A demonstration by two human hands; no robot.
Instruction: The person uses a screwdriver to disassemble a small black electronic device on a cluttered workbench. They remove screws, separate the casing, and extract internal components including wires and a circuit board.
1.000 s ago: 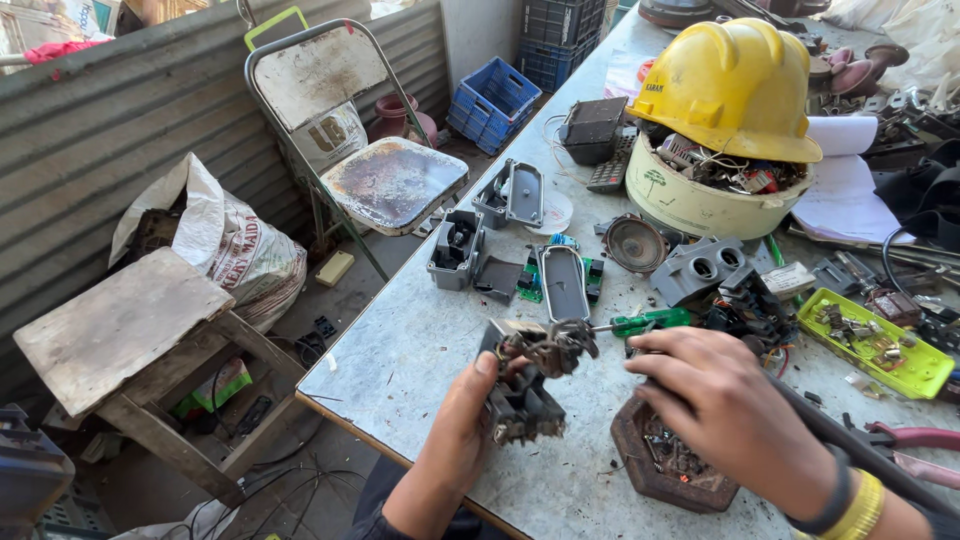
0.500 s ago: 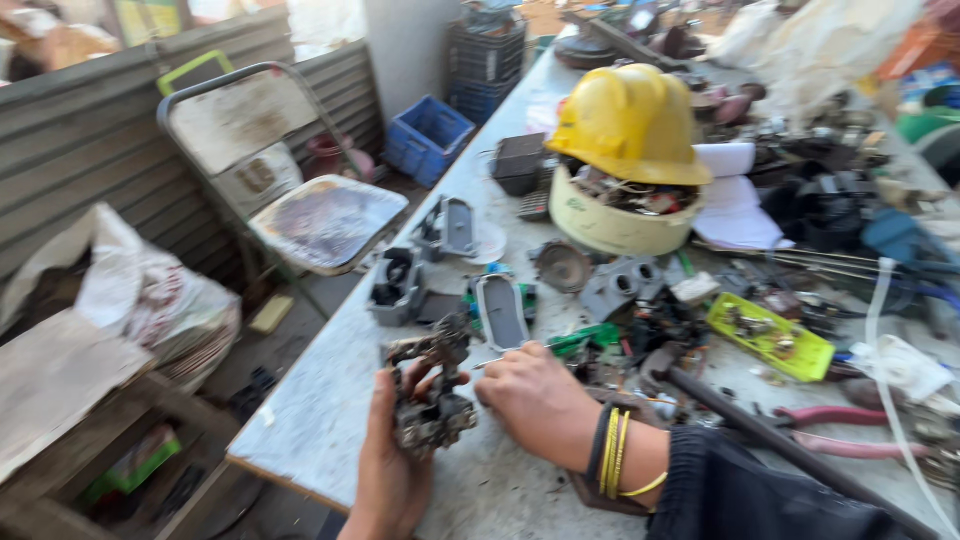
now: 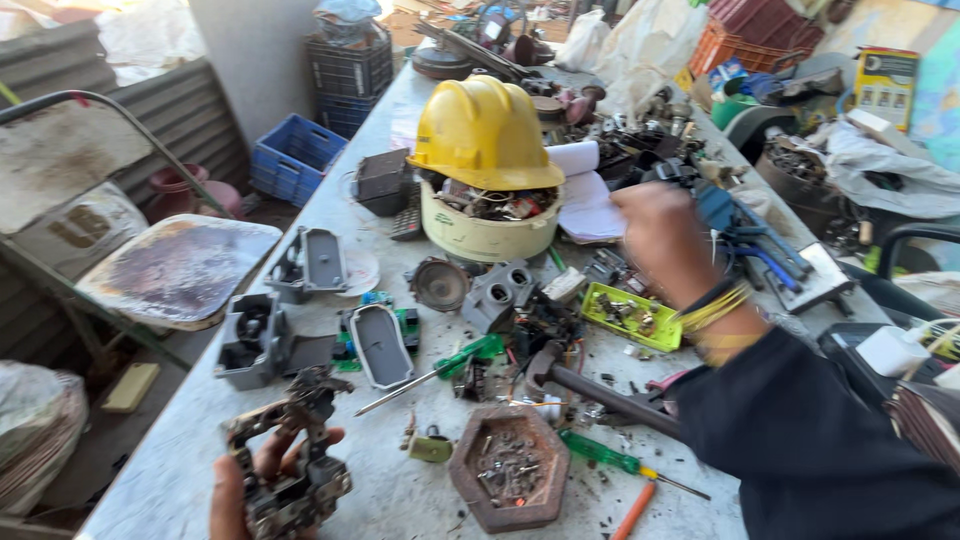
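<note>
1. One grimy metal switch assembly sits low at the near left edge of the workbench, clutched from below by the left hand, fingers wrapped tight around its base.
2. Right hand is out over the far clutter, blurred; whether it's closed on anything, I cannot tell.
3. Just right of the assembly: a hexagonal tray full of small screws, and a green-handled screwdriver lying angled beside it.
4. Further back, a yellow hard hat caps a cream bowl of parts.
5. Beyond the bench's left edge, a blue crate on the floor.
</note>
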